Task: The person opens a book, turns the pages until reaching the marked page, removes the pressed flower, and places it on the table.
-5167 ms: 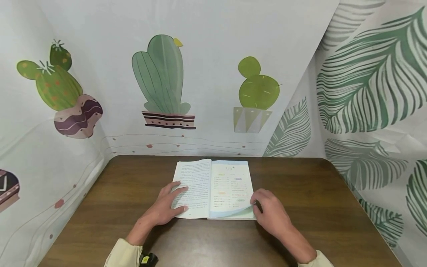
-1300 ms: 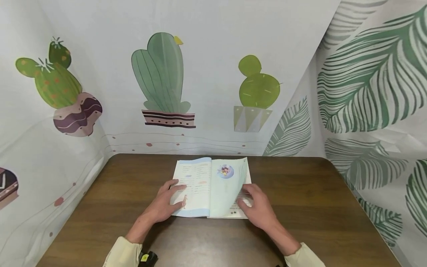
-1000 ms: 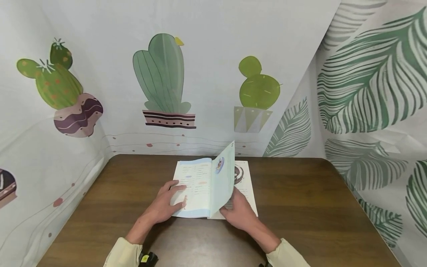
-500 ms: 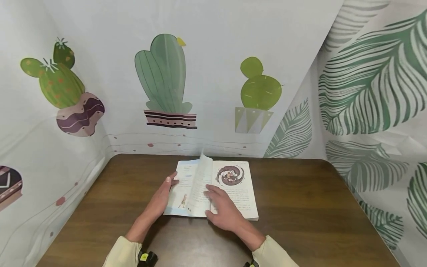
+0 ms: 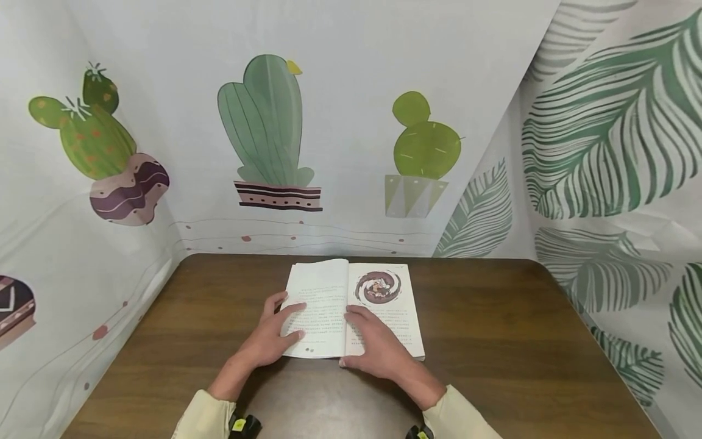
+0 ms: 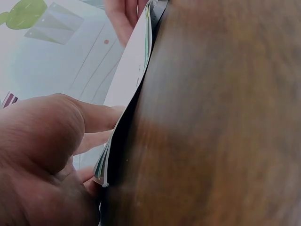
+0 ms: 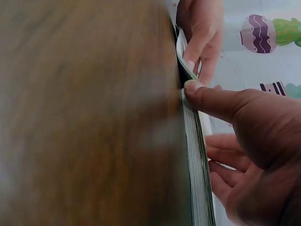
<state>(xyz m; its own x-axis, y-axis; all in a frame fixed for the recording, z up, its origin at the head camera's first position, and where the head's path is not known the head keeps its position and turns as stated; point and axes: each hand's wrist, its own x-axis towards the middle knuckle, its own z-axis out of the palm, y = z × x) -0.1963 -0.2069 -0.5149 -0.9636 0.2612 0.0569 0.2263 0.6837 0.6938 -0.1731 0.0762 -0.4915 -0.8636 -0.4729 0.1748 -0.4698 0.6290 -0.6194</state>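
Observation:
An open book (image 5: pixel 319 281) lies on the table; its left page has printed text, and its right page has a dark swirl picture (image 5: pixel 378 287) above lines of text. My left hand (image 5: pixel 267 336) rests on the left page, thumb and a finger spread over it, with other fingers near the outer edge. Over the right page lies my right hand (image 5: pixel 381 346), its fingers by the spine and its thumb at the book's bottom edge. The right wrist view shows that thumb against the thick page block (image 7: pixel 194 155). Text beneath the right hand is partly hidden.
The brown wooden table (image 5: pixel 493 341) stretches out around the book. Behind it hangs a white cloth (image 5: pixel 351 122) printed with cacti and leaves. Dark wrist devices (image 5: pixel 245 426) sit at the cream sleeves (image 5: pixel 204 414).
My right hand has swept leaves from right to left, past the contents list and the pale green page, ending by the spine. The left hand lifted briefly and lies on the newly turned page.

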